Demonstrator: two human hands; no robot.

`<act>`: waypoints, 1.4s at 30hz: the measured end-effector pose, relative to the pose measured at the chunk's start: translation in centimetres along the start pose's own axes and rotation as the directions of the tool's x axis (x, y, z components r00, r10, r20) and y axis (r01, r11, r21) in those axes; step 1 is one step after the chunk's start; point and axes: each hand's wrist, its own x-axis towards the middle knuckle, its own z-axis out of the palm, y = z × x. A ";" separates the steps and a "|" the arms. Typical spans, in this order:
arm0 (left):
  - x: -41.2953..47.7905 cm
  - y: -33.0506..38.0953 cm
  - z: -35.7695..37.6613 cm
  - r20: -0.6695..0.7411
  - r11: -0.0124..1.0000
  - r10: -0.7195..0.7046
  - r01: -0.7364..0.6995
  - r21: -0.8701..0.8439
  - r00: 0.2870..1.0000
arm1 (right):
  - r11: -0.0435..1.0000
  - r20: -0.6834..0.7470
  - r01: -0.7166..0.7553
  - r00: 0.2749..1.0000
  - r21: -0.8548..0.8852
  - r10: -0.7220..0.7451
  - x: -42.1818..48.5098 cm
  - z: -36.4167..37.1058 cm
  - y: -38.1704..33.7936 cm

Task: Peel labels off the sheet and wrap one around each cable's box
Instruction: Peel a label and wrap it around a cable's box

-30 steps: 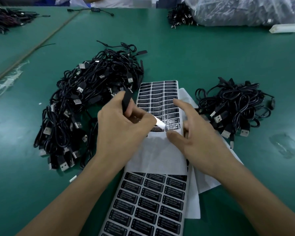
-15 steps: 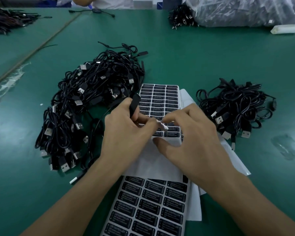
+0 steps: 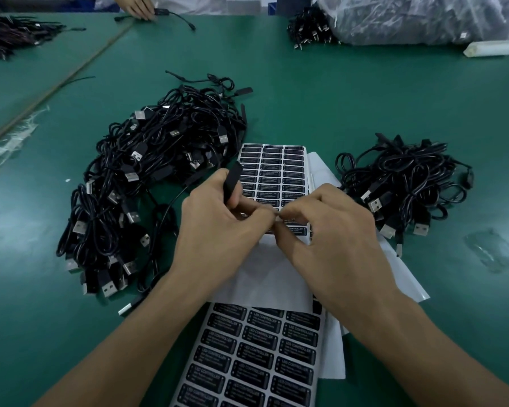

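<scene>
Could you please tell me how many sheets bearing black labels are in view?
2: the far sheet just beyond the left hand and right hand, and the near sheet, bottom centre. More may hide under the white backing paper.

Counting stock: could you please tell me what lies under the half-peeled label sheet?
Another label sheet and white backing papers stick out beneath; the rest is covered.

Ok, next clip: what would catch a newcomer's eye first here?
Both hands meet mid-frame: the left hand grips a black cable box while the right hand pinches at a label beside it. Beneath lie label sheets, flanked by a big cable pile left and a smaller pile right.
</scene>
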 end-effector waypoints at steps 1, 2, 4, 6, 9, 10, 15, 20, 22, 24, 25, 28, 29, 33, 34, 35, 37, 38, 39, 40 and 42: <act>0.0 0.0 0.0 -0.006 1.000 -0.006 0.006 -0.007 1.000 | 1.000 -0.003 0.003 1.000 -0.002 -0.003 0.0 0.0 0.1; 0.0 0.0 0.0 -0.014 1.000 -0.009 0.008 -0.013 1.000 | 1.000 -0.005 0.005 1.000 -0.001 -0.005 -0.1 0.0 0.1; 0.0 0.0 0.0 -0.027 1.000 0.000 0.000 -0.018 1.000 | 1.000 -0.010 0.002 1.000 0.005 -0.002 -0.1 0.1 0.0; 0.0 0.0 0.0 -0.028 1.000 0.007 -0.007 -0.020 1.000 | 1.000 -0.012 -0.011 1.000 0.011 0.011 -0.1 0.0 0.0; 0.0 0.0 0.0 -0.009 0.999 -0.012 0.012 -0.050 1.000 | 0.989 -0.023 -0.092 0.995 0.115 0.095 0.1 -0.2 0.1; -0.1 0.0 -0.1 0.007 0.999 -0.011 0.012 -0.042 1.000 | 0.971 -0.022 -0.141 0.989 0.193 0.148 0.1 -0.2 0.3; -0.3 -0.1 0.0 0.071 1.000 0.027 -0.027 -0.004 0.997 | 0.718 0.145 -0.366 0.925 0.593 0.351 0.8 -0.3 0.4; -0.2 -0.1 -0.1 0.091 0.998 0.051 -0.048 -0.043 0.995 | 0.654 0.194 -0.414 0.903 0.634 0.383 1.0 -0.2 0.8; -0.2 -0.1 -0.1 0.098 0.997 0.053 -0.048 -0.053 0.994 | 0.661 0.192 -0.415 0.902 0.624 0.386 1.0 -0.3 0.9; -0.1 -0.1 -0.1 0.108 0.998 0.049 -0.043 -0.056 0.993 | 0.670 0.204 -0.421 0.902 0.611 0.381 1.0 -0.3 1.1; -0.1 -0.2 -0.2 0.110 0.998 0.044 -0.038 -0.055 0.993 | 0.671 0.214 -0.427 0.900 0.606 0.380 1.0 -0.4 1.1; 0.0 -0.4 -0.1 0.098 0.998 0.021 -0.015 -0.060 0.995 | 0.671 0.234 -0.438 0.897 0.598 0.376 1.1 -0.3 1.2; 0.1 -0.3 -0.1 0.093 0.998 0.003 0.004 -0.068 0.996 | 0.664 0.233 -0.441 0.894 0.604 0.382 1.1 -0.3 1.2; 0.5 -0.3 -0.2 0.104 0.981 -0.114 0.128 -0.146 0.988 | 0.595 0.222 -0.464 0.873 0.657 0.435 1.3 -0.4 1.0; 0.5 -0.4 -0.3 0.108 0.980 -0.126 0.141 -0.141 0.986 | 0.572 0.232 -0.468 0.869 0.673 0.438 1.3 -0.5 1.0; 0.5 -0.4 -0.4 0.110 0.984 -0.118 0.131 -0.119 0.987 | 0.549 0.244 -0.474 0.864 0.688 0.440 1.3 -0.6 0.9; 0.4 -0.3 -0.4 0.111 0.993 -0.076 0.085 -0.084 0.991 | 0.499 0.274 -0.492 0.851 0.713 0.448 1.4 -0.8 0.9; 0.3 -0.3 -0.3 0.114 0.995 -0.056 0.065 -0.077 0.992 | 0.475 0.292 -0.504 0.844 0.722 0.450 1.5 -0.9 0.8; 0.2 -0.3 -0.3 0.118 0.997 -0.033 0.041 -0.063 0.992 | 0.446 0.310 -0.511 0.838 0.735 0.449 1.5 -1.0 0.8; 0.2 -0.4 -0.2 0.121 0.999 -0.005 0.010 -0.037 0.993 | 0.410 0.324 -0.509 0.837 0.757 0.440 1.6 -1.1 0.8; 0.2 -0.5 -0.2 0.096 0.998 0.056 -0.060 0.031 0.994 | 0.330 0.331 -0.481 0.846 0.812 0.419 1.6 -1.2 0.6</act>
